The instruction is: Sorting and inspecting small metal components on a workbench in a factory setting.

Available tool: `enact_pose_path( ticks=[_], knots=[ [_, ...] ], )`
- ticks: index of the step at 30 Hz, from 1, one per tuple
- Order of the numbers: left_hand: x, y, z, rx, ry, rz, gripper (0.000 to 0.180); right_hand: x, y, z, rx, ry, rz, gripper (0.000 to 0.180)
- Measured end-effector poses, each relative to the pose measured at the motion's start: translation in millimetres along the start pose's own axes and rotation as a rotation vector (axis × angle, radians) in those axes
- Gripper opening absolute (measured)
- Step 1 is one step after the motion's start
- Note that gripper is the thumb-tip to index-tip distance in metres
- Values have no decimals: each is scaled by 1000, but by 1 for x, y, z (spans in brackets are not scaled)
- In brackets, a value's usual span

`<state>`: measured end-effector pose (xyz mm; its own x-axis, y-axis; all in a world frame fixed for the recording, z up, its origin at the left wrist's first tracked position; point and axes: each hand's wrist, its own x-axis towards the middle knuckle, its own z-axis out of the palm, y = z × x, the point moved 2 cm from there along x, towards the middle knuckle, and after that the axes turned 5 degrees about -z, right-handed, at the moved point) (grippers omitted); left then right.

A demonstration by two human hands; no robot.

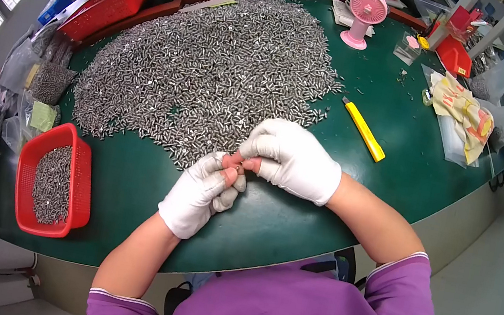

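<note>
Both gloved hands meet, left hand (202, 190) and right hand (292, 158); fingers (239, 163) pinched on something tiny, unidentifiable; screw pile (207, 68) just beyond.

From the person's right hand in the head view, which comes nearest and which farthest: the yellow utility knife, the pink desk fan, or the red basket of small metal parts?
1. Yellow utility knife: just up and right of the right hand, on the green table.
2. Pink desk fan: straight beyond, at the table's far edge.
3. Red plastic basket of small metal parts: far left, past the left hand.
</note>
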<state>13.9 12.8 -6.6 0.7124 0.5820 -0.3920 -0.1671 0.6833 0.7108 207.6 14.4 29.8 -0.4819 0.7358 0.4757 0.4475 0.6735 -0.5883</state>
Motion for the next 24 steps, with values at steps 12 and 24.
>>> enact_pose_path(
  ticks=[12, 24],
  knots=[
    [1, 3, 0, -75, -4, 101, 29, -7, 16, -7, -402, -214, 310, 9],
    [3, 3, -3, -89, 42, 86, 25, -5, 16, -2, -448, 3, 146, 9]
  ],
)
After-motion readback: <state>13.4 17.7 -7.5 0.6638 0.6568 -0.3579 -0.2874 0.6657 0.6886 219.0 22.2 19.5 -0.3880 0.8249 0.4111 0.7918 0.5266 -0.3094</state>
